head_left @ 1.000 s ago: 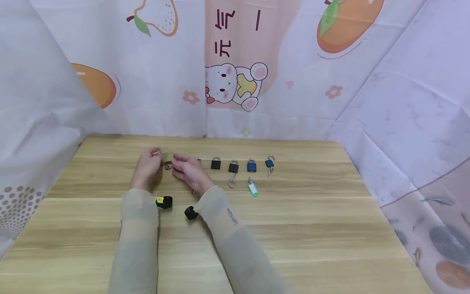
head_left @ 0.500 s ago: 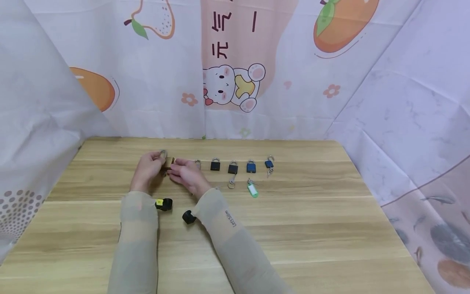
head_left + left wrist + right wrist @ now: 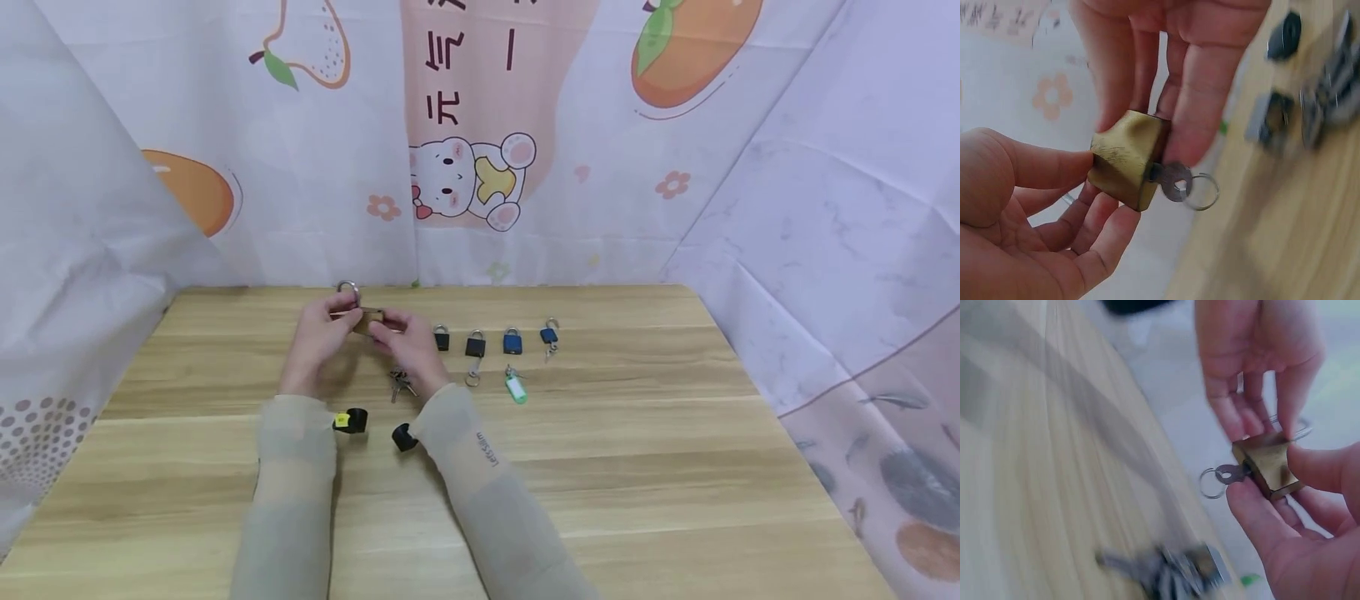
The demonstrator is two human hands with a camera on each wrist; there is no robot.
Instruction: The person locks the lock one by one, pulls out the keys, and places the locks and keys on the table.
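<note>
Both hands hold a brass padlock (image 3: 368, 322) up off the table. My left hand (image 3: 318, 342) pinches one side of its body between thumb and fingers. From the other side, my right hand (image 3: 408, 346) grips it the same way. A key (image 3: 1175, 180) with a split ring (image 3: 1209, 192) sticks out of the padlock's bottom face. Its silver shackle (image 3: 348, 292) stands out beyond the left fingers in the head view. On the table below the right hand lies a blurred bunch of keys (image 3: 1172, 575).
Right of the hands lie a black padlock (image 3: 442, 338), another black padlock (image 3: 476, 345) with a key, a blue padlock (image 3: 512, 342), and a smaller blue padlock (image 3: 550, 335) with its shackle swung out. A green key tag (image 3: 516, 387) lies nearer on the wooden table (image 3: 637, 467).
Both hands have raised the brass padlock and carried it to the right, turning it. The loose keys under the right hand have come into sight. The other padlocks stay put.
</note>
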